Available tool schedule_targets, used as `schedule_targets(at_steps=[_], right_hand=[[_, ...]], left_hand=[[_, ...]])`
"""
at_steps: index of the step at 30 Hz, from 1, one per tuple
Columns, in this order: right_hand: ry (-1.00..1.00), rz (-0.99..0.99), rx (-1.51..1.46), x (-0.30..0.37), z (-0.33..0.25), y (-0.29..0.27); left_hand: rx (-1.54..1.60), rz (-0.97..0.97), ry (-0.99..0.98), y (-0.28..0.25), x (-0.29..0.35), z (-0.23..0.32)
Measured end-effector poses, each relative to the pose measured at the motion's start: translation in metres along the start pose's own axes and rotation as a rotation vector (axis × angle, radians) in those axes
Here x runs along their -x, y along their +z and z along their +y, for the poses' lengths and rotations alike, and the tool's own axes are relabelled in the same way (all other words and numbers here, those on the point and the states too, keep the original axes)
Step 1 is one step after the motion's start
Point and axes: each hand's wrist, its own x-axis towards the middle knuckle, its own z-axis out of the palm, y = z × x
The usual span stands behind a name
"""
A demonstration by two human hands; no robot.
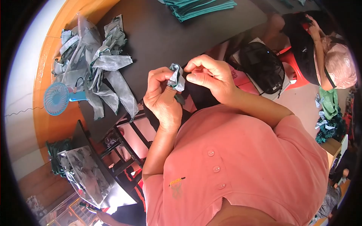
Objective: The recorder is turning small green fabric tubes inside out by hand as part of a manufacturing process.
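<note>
My left hand point(163, 96) is closed on a small rolled or folded piece of cloth point(177, 78), pale grey-green with darker green at its edges. The cloth stands up between thumb and fingers, in front of my chest. Just to its right, my right hand point(213, 77) has a curled index finger and a thumb whose tips are slightly apart. Nothing shows between those tips, and its other fingers are bent and partly hidden.
Grey-green cloth strips point(109, 62) are heaped on the dark table point(158, 37) beside a blue fan point(56, 98). Teal fabric pieces point(203, 9) lie at its far side. At right are a black mesh bag point(262, 66), a red chair point(292, 69) and another person point(320, 49). A filled plastic bag point(85, 173) sits lower left.
</note>
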Motion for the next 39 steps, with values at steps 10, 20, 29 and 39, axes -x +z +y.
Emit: schedule_targets(at_steps=[10,20,29,39], right_hand=[[-0.133,-0.048,0.062,0.004,0.002,-0.004],[-0.171,-0.122,0.235,0.005,-0.018,-0.006],[-0.154,-0.049,0.190,0.000,0.003,-0.007],[-0.192,-0.132,0.262,0.003,-0.006,-0.009]], left_hand=[[-0.220,-0.073,0.182,0.004,0.008,-0.006],[-0.327,-0.010,0.358,0.003,0.008,-0.006],[-0.477,-0.145,0.424,0.002,0.006,-0.011],[-0.653,-0.223,0.416,-0.005,0.007,-0.014]])
